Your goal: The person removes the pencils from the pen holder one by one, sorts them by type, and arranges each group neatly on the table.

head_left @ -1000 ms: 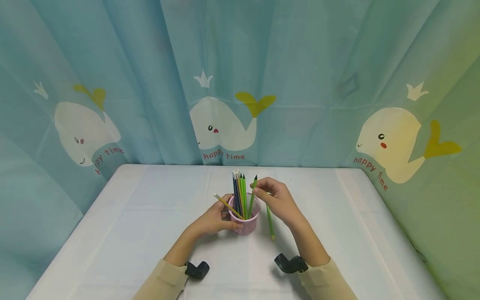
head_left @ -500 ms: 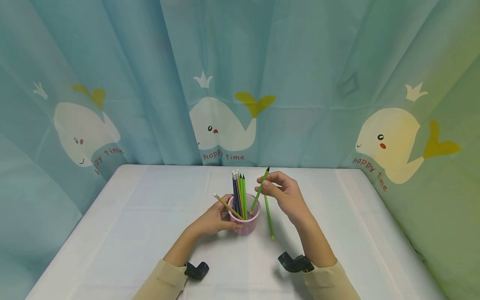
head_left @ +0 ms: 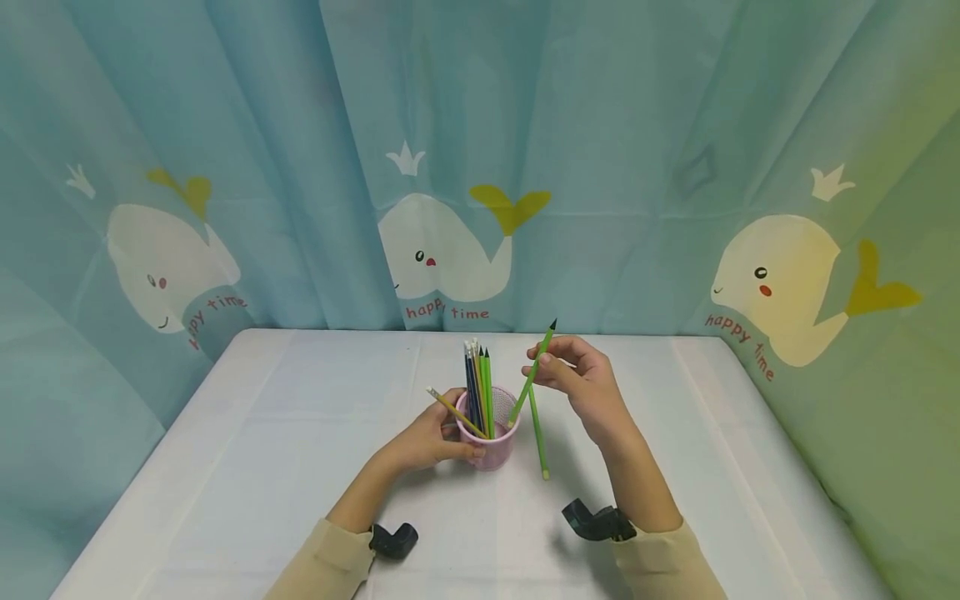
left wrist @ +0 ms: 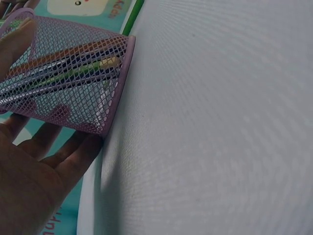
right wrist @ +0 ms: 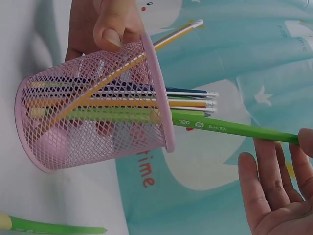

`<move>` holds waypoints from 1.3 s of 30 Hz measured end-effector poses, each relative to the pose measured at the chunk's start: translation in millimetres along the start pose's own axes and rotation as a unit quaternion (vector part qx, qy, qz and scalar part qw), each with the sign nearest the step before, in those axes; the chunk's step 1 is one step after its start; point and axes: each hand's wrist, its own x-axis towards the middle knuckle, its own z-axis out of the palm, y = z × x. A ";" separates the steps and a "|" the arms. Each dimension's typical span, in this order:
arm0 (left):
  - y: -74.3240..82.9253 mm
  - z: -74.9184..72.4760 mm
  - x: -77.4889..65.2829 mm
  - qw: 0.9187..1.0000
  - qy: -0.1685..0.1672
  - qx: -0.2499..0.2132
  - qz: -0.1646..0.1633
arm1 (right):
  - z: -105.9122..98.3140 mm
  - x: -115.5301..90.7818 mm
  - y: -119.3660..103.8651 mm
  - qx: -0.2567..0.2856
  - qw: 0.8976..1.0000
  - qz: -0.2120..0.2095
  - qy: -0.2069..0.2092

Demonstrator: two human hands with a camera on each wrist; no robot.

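My left hand [head_left: 423,437] grips a pink mesh pencil cup [head_left: 491,457] that stands upright on the table, thumb at the near side and fingers round the far left. In the cup are several dark blue, yellow and green pencils [right wrist: 186,104], and one yellow pencil [head_left: 450,408] leans out to the left. To the right, my right hand [head_left: 588,387] pinches a green pencil [right wrist: 225,126] near its black sharpened tip. That pencil slants up to the right, its lower end right at the cup's rim.
A second green pencil [head_left: 540,442] lies on the white-covered table [head_left: 300,467], just right of the cup. Behind the table hangs a blue curtain [head_left: 622,167] with printed whales. A black wrist mount [head_left: 597,521] sits on each wrist.
My right hand has moved up and to the right, drawing the green pencil from inside the cup to its rim. The left hand and the cup have stayed put.
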 end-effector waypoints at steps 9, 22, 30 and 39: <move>1.9 -0.9 0.0 1.000 0.002 0.001 0.000 | -9.6 3.0 -1.1 0.029 0.999 -0.011 0.030; -0.5 0.0 0.4 1.000 -0.003 -0.001 0.015 | -23.7 4.7 2.5 0.013 0.998 0.012 0.056; -2.6 1.1 -0.5 1.000 -0.005 -0.004 0.017 | -28.7 6.0 13.3 0.003 0.996 0.049 0.074; -2.4 1.2 0.9 1.000 -0.010 -0.008 0.019 | -37.5 9.6 36.3 -0.025 0.994 0.079 0.076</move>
